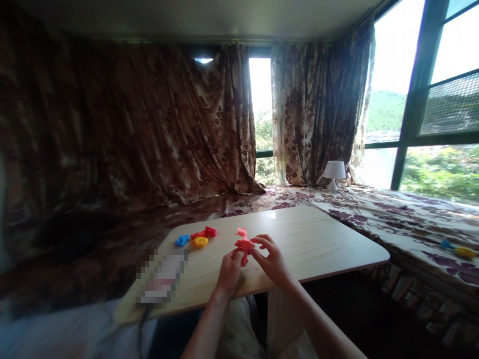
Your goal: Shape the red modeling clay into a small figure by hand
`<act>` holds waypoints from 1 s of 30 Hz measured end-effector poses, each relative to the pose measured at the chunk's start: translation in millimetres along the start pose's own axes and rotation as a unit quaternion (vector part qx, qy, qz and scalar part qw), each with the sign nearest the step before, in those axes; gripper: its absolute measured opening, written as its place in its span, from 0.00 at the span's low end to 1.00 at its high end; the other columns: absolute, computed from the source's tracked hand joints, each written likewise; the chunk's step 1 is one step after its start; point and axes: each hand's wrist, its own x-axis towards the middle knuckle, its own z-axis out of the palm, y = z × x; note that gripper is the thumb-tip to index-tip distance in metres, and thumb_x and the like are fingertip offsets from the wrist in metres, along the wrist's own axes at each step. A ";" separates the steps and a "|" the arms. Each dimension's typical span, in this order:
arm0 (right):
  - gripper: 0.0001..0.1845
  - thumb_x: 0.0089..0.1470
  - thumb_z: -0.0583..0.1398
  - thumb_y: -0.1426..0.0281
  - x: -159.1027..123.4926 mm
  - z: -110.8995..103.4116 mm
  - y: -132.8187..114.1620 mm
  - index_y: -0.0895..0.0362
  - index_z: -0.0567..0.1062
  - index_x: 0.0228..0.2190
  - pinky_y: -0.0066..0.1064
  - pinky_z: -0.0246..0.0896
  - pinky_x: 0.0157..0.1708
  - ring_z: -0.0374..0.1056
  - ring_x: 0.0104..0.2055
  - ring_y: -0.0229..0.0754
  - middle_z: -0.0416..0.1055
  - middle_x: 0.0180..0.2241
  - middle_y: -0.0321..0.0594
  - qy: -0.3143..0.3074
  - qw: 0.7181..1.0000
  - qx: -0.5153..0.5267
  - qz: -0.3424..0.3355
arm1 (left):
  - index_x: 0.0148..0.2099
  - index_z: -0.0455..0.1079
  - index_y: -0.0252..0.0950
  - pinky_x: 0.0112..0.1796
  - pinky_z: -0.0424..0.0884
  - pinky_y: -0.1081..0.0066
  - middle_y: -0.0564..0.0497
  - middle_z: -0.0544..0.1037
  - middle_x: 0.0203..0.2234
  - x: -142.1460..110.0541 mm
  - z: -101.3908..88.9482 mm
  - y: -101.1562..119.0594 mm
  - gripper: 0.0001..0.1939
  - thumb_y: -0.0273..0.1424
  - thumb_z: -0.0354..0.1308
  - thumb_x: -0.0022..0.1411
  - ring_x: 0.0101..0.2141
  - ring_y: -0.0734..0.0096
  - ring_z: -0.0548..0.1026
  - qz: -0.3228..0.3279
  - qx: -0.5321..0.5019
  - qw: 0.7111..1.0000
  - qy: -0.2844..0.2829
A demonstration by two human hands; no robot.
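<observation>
Over the front part of the pale wooden table [299, 244] I hold a small pinkish-red piece [244, 244] with a wide middle and a narrower upper part; it looks soft, but its kind does not show clearly. My left hand [230, 271] grips its lower end between thumb and fingers. At its right side my right hand [270, 257] touches the middle with bent fingers, the thumb and index finger near its edge. Whether those fingers pinch it firmly is hard to see. Left of my hands lie a blue lump [182, 241], a yellow lump [199, 242] and red lumps [204, 233].
A pixelated flat object [162, 279] with a dark cable lies at the table's left edge. Beyond the table a ledge with flowered cloth [374, 214] carries a white lamp [334, 174] and a blue and yellow item [464, 252]. Patterned curtains [168, 124] hang behind.
</observation>
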 end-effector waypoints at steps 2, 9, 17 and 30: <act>0.07 0.52 0.59 0.66 -0.6 0.0 -0.4 0.53 0.76 0.31 0.34 0.64 0.37 0.66 0.38 0.42 0.70 0.34 0.41 0.003 1.000 -0.014 -0.011 | 0.18 0.61 0.36 0.28 0.60 0.74 0.56 0.62 0.15 -0.5 0.2 -0.1 0.15 0.37 0.50 0.53 0.22 0.74 0.62 -0.002 0.003 1.000 -0.010; 0.19 0.48 0.62 0.63 1.2 -2.7 -2.5 0.53 0.72 0.44 0.36 0.66 0.38 0.67 0.42 0.44 0.69 0.43 0.44 -0.009 0.997 0.036 0.061 | 0.31 0.72 0.34 0.33 0.64 0.73 0.52 0.73 0.23 3.2 -1.9 -7.7 0.13 0.39 0.53 0.54 0.28 0.71 0.69 0.026 -0.004 1.000 0.018; 0.21 0.46 0.62 0.63 -0.5 -0.7 -2.4 0.52 0.71 0.44 0.36 0.67 0.37 0.67 0.42 0.44 0.68 0.43 0.42 -0.035 0.995 0.038 0.089 | 0.32 0.73 0.34 0.39 0.63 0.68 0.49 0.76 0.28 8.5 -2.0 -16.0 0.13 0.37 0.61 0.46 0.32 0.65 0.71 0.074 0.100 0.986 0.114; 0.11 0.52 0.58 0.62 0.5 -1.2 4.1 0.55 0.76 0.34 0.33 0.66 0.37 0.67 0.42 0.43 0.68 0.41 0.42 -0.018 0.993 0.039 0.111 | 0.30 0.72 0.36 0.33 0.63 0.72 0.51 0.74 0.24 11.8 1.9 -29.7 0.10 0.37 0.61 0.46 0.29 0.68 0.70 0.056 0.184 0.978 0.077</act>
